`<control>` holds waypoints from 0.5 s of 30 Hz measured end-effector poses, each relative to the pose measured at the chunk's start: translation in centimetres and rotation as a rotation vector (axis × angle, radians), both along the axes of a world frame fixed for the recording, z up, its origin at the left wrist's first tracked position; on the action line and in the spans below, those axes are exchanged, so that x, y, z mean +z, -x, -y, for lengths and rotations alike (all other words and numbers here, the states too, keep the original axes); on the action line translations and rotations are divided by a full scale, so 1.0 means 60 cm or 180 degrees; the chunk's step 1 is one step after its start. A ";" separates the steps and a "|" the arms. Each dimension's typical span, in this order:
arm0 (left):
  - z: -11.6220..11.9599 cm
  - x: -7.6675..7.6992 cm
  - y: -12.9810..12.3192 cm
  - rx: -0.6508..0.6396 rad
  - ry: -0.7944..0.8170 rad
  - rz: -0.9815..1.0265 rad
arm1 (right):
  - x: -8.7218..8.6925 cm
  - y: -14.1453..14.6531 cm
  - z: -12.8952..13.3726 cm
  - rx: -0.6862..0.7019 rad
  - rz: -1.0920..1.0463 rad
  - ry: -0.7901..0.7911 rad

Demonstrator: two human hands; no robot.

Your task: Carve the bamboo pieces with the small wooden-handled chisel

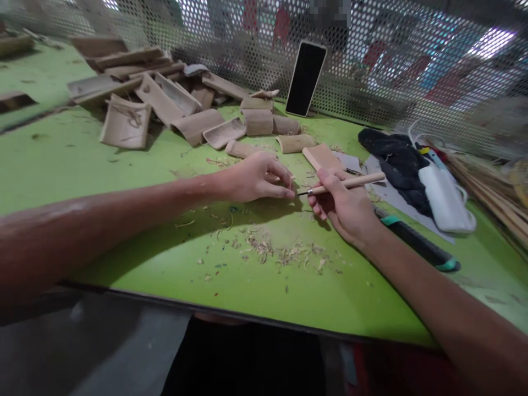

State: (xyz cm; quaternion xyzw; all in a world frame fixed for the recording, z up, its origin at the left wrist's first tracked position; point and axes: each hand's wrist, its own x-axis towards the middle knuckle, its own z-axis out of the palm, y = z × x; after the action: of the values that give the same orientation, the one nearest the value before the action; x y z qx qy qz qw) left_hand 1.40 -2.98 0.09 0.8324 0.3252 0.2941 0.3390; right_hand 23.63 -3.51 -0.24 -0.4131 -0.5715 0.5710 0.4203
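My right hand (344, 206) is closed around a carving tool (346, 183) with a pale wooden handle and a thin dark blade. The blade points left, toward the fingertips of my left hand (264, 179). That left hand hovers low over the table with its fingers loosely curved and a gap between thumb and fingers; I see nothing firmly held in it. Just beyond both hands lie a curved bamboo piece (243, 149), another short bamboo piece (295, 143) and a flatter bamboo piece (324, 158). Wood shavings (284, 250) are scattered on the near side.
A heap of split bamboo pieces (165, 91) covers the back left of the green table (247, 297). A phone (306, 78) leans against the perforated metal screen (231, 44). At right are a black glove (396, 165), a white device (447, 198) and a black-green utility knife (416, 239).
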 end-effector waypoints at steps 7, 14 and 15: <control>-0.004 -0.004 0.001 0.0008 -0.0060 0.0040 | -0.005 0.000 -0.003 -0.0167 -0.0070 -0.0013; -0.002 -0.004 0.000 0.0422 -0.0021 0.0036 | -0.009 -0.008 -0.001 0.0163 0.0298 -0.0590; -0.002 -0.004 0.000 0.0448 -0.0040 0.0030 | -0.009 -0.007 0.002 0.0221 0.0454 -0.0664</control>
State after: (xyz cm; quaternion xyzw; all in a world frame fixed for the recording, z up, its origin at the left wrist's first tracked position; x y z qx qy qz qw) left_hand 1.40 -2.86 -0.13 0.8082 0.3794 0.3232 0.3138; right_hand 24.07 -3.61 -0.79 -0.3867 -0.6702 0.4918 0.3993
